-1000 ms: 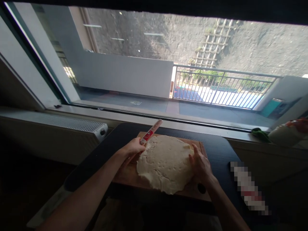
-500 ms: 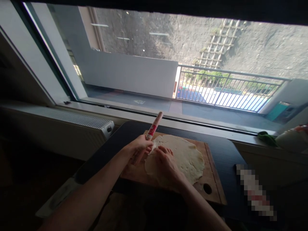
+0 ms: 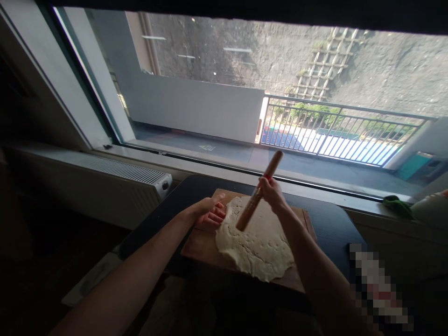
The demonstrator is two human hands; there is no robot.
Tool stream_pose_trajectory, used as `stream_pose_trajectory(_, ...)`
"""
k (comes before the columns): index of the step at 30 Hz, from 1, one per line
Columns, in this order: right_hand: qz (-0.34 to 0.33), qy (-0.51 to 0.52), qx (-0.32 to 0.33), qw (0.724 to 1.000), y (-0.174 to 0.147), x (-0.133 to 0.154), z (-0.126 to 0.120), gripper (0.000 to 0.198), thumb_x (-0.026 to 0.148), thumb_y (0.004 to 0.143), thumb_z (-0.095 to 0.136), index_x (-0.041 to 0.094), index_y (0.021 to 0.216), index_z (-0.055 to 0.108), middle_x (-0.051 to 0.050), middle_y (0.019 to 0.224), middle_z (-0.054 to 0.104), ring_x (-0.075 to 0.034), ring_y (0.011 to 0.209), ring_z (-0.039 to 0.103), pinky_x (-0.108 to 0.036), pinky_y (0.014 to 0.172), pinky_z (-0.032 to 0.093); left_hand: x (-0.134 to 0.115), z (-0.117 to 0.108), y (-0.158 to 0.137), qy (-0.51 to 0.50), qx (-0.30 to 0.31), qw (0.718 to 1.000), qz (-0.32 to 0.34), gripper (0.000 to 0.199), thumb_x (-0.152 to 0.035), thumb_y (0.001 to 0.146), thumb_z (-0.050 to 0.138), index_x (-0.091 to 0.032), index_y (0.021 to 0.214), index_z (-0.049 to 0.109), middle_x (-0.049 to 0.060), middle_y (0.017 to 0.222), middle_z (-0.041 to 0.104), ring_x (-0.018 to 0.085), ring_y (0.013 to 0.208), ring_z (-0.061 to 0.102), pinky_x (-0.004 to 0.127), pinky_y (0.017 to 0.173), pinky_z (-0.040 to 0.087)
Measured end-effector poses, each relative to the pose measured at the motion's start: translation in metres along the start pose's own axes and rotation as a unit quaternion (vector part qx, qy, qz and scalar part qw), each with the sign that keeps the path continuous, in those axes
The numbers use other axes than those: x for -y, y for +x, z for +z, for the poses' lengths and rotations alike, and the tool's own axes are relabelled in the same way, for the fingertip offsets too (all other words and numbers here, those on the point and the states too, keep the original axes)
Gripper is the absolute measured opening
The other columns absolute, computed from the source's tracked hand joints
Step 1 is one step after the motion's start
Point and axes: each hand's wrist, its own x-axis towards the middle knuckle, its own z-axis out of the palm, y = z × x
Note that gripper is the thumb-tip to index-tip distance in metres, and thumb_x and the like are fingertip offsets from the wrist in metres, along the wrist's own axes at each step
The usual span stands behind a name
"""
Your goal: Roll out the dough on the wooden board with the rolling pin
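A wide, flat sheet of pale dough (image 3: 259, 247) lies on a wooden cutting board (image 3: 198, 245), its edge uneven and its surface dented and creased. My right hand (image 3: 272, 191) is wrapped round the middle of a rolling pin (image 3: 248, 212), which is tilted above the dough with its far end up toward the window. At the dough's left edge my left hand (image 3: 212, 210) holds nothing, palm turned inward and fingers apart. Whether those fingertips touch the dough I cannot tell.
The board rests on a dark table (image 3: 336, 219) beneath a large window. A white radiator (image 3: 140, 182) stands to the left. On the sill at right lies a green cloth (image 3: 397, 206), and a blurred-out object (image 3: 380, 284) is at the table's right side.
The rolling pin has passed from my left hand to my right, moving right and up over the dough. My left hand has let go. The dough's outline near me has shifted.
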Motion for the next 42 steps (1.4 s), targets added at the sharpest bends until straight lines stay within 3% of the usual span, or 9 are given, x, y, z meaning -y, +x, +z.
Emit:
stream_pose_trajectory(5,0.035,-0.195,0.007,0.98,-0.007,-0.042,-0.054,0.039,0.047,0.082,0.045,0.013,0.076,0.062,-0.004,0.062,0.057,-0.012,0.052,0.047,-0.023,0.05,0.034,0.004,0.004,0.016,0.136,-0.023,0.99,-0.037,0.046,-0.06,0.075,0.057,-0.014,0.075,0.06,0.007,0.074,0.067,0.014,0.056,0.062,0.024,0.05,0.048)
stream_pose_trajectory(14,0.036,-0.252,0.054,0.966,-0.028,-0.08,-0.035,0.036,0.047,0.082,0.047,0.017,0.079,0.065,-0.006,0.077,0.066,-0.017,0.068,0.058,-0.026,0.062,0.038,0.002,0.018,0.018,0.189,-0.051,0.981,0.0,0.019,-0.03,0.062,0.07,-0.017,0.07,0.059,-0.002,0.061,0.06,0.01,0.049,0.055,0.021,0.047,0.044)
stream_pose_trajectory(22,0.034,-0.281,0.061,0.957,-0.03,-0.075,-0.038,0.039,0.049,0.084,0.045,0.018,0.086,0.067,-0.007,0.081,0.068,-0.019,0.071,0.06,-0.027,0.065,0.039,0.005,0.011,0.023,0.232,-0.145,0.961,0.048,0.04,-0.031,0.065,0.069,-0.017,0.1,0.057,0.002,0.082,0.067,0.015,0.065,0.063,0.023,0.054,0.048)
stream_pose_trajectory(25,0.032,-0.287,0.063,0.955,-0.03,-0.075,-0.038,0.039,0.049,0.085,0.043,0.018,0.085,0.067,-0.007,0.082,0.068,-0.02,0.073,0.06,-0.027,0.066,0.039,0.012,0.008,0.017,0.318,-0.215,0.919,0.083,0.029,-0.031,0.067,0.068,-0.017,0.092,0.061,0.005,0.087,0.068,0.02,0.081,0.064,0.025,0.067,0.049)
stream_pose_trajectory(28,0.035,-0.293,0.061,0.953,-0.03,-0.075,-0.037,0.038,0.049,0.084,0.043,0.019,0.083,0.066,-0.007,0.08,0.068,-0.021,0.073,0.06,-0.028,0.064,0.038,0.024,0.015,0.009,0.472,-0.286,0.812,0.188,0.024,-0.033,0.083,0.05,-0.019,0.096,0.065,0.009,0.104,0.067,0.023,0.106,0.059,0.03,0.092,0.043)
stream_pose_trajectory(30,0.038,-0.295,0.06,0.953,-0.03,-0.075,-0.037,0.038,0.049,0.084,0.043,0.019,0.081,0.066,-0.007,0.079,0.067,-0.02,0.071,0.059,-0.027,0.063,0.037,0.034,0.025,0.006,0.537,-0.253,0.761,0.262,0.037,-0.034,0.09,0.039,-0.02,0.116,0.06,0.01,0.127,0.059,0.023,0.124,0.047,0.034,0.106,0.03)
stream_pose_trajectory(34,0.042,-0.299,0.062,0.951,-0.031,-0.073,-0.037,0.037,0.049,0.084,0.043,0.019,0.081,0.066,-0.006,0.078,0.067,-0.019,0.07,0.058,-0.026,0.061,0.036,0.048,0.036,0.004,0.583,-0.151,0.749,0.277,0.054,-0.043,0.093,0.031,-0.019,0.141,0.037,0.009,0.151,0.03,0.023,0.141,0.019,0.045,0.114,0.005)
stream_pose_trajectory(38,0.038,-0.304,0.064,0.95,-0.031,-0.073,-0.036,0.036,0.047,0.084,0.043,0.019,0.083,0.066,-0.006,0.079,0.067,-0.019,0.071,0.058,-0.026,0.061,0.036,0.041,0.029,0.007,0.6,-0.116,0.733,0.297,0.051,-0.044,0.094,0.028,-0.023,0.139,0.042,0.005,0.149,0.035,0.022,0.142,0.016,0.047,0.114,-0.004)
stream_pose_trajectory(42,0.032,-0.312,0.065,0.947,-0.031,-0.073,-0.034,0.036,0.047,0.084,0.043,0.019,0.083,0.065,-0.005,0.079,0.067,-0.018,0.07,0.057,-0.026,0.06,0.034,0.029,0.033,0.022,0.596,-0.118,0.735,0.301,0.051,-0.043,0.095,0.026,-0.022,0.138,0.042,0.005,0.148,0.036,0.021,0.142,0.017,0.047,0.114,0.001)
